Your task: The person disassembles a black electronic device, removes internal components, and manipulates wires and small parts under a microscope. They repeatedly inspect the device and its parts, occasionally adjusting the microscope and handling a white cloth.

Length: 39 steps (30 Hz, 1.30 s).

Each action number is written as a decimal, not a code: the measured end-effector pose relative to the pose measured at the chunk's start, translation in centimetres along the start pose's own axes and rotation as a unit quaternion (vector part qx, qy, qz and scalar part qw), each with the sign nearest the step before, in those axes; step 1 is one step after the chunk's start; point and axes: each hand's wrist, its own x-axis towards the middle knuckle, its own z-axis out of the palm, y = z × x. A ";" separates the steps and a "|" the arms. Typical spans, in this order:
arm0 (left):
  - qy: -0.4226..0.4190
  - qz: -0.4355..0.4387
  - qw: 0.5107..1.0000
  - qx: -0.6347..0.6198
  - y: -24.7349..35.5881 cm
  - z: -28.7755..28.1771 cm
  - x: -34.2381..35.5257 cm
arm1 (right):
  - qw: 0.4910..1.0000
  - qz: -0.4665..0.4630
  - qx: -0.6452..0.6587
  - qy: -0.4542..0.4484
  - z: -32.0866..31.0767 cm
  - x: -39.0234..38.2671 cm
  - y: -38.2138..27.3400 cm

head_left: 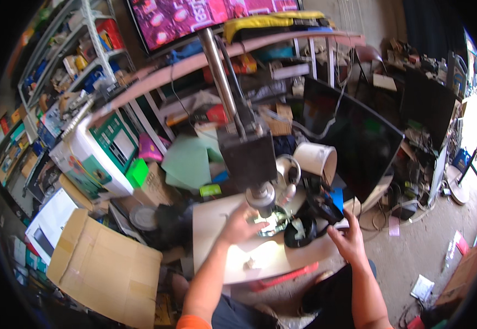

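Note:
Beneath a black microscope-like head (245, 159) on a steel post, my left hand (238, 227) has its fingers curled at the lens end, beside a brightly lit, glassy-looking piece (271, 225) on a pale board (211, 257); exactly what they grip is too blurred to make out. My right hand (348, 241) is open at the board's right, thumb and index apart, fingertips at the edge of a black object with a blue part (326, 205). A round black item (298, 236) lies between the hands. A small light piece (251, 263) sits near the front.
A cardboard flap (101, 274) is at lower left, a red bar (285, 276) under the board's front edge. A dark flat screen (353, 137), white cylinder (315, 159), green sheet (189, 164), boxed goods (96, 164) and cables surround the board. Loaded shelves (79, 60) stand behind.

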 end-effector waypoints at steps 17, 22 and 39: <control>0.022 0.078 0.950 0.303 0.3 1.9 -2.6 | 1.000 0.011 -0.008 -0.016 -0.3 -0.3 -0.3; 0.039 0.045 0.945 0.323 -0.7 2.1 -3.1 | 1.000 0.022 -0.018 -0.009 0.1 -0.7 -1.7; 0.058 0.055 0.946 0.314 -2.0 2.2 -2.9 | 0.999 0.024 -0.012 -0.019 -0.1 -0.5 -1.5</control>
